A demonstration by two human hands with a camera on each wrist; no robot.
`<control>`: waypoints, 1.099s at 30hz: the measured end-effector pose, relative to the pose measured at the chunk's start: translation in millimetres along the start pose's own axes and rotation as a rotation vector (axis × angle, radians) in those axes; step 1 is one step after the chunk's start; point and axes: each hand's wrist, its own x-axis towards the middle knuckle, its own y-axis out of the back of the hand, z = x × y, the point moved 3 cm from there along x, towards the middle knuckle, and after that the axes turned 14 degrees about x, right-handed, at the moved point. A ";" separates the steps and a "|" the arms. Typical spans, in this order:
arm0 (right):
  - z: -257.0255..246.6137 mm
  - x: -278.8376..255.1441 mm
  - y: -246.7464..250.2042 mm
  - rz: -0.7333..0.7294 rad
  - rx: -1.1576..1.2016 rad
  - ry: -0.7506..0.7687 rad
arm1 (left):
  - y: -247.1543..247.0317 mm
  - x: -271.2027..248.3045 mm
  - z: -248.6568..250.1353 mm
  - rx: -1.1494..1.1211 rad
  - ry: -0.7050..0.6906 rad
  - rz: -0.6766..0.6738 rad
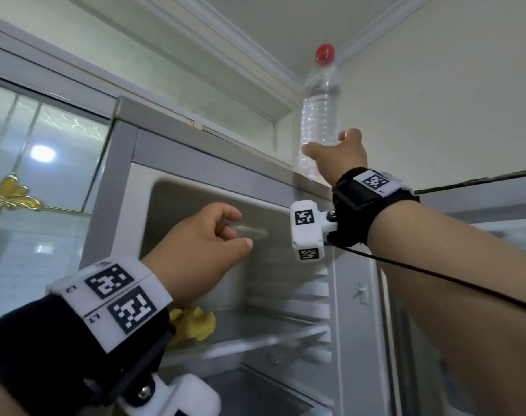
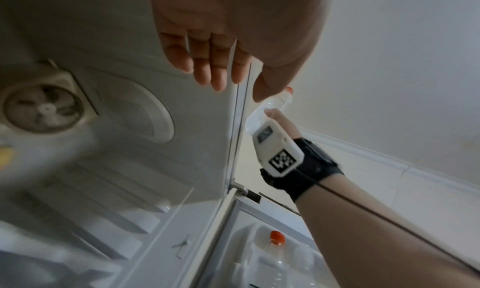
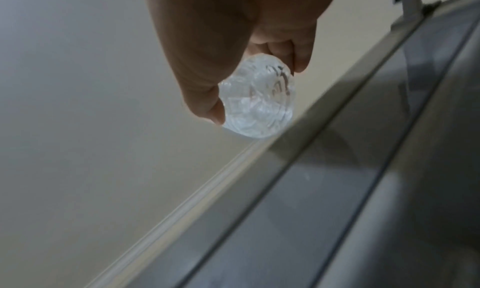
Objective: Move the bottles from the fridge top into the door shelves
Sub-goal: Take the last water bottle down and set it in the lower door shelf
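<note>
With the right hand [image 1: 341, 156] gripping the clear, red-capped plastic bottle [image 1: 320, 115] low, keep it upright clearing the grey fridge top [image 1: 225, 145], while the left hand's loosely curled fingers [image 1: 225, 223] hold nothing.

Cream wall [image 1: 436, 85], white cornice [image 1: 249, 46] — frosted glass panel [image 1: 45, 151] left, gold floral motif [image 1: 6, 190].

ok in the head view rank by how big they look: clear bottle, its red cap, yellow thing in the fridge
1. clear bottle, held in the right hand
2. yellow thing, partly hidden behind the left wrist, so its full size is unsure
3. red cap
</note>
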 end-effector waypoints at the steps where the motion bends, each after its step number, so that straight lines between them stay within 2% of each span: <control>1: -2.8 -3.9 12.7 0.003 -0.002 0.017 | -4.9 1.3 4.0 -0.031 0.001 0.001; 7: -10.0 -47.8 100.7 0.028 -0.126 0.017 | -61.7 -0.8 55.2 -0.242 -0.083 -0.093; 10: -7.3 -83.0 155.5 0.071 -0.216 0.004 | -102.2 -16.4 87.6 -0.351 -0.138 -0.199; 15: 9.3 -147.8 244.7 0.174 -0.278 -0.085 | -167.2 -59.1 132.8 -0.483 -0.173 -0.402; 20: 35.8 -187.8 311.8 0.249 -0.324 -0.261 | -220.3 -101.1 175.0 -0.540 -0.196 -0.581; 26: 72.6 -229.4 375.3 0.290 -0.547 -0.439 | -271.7 -137.8 201.1 -0.550 -0.186 -0.713; 33: 128.0 -250.1 404.5 0.195 -0.863 -0.636 | -312.0 -148.3 186.2 -0.477 -0.082 -0.765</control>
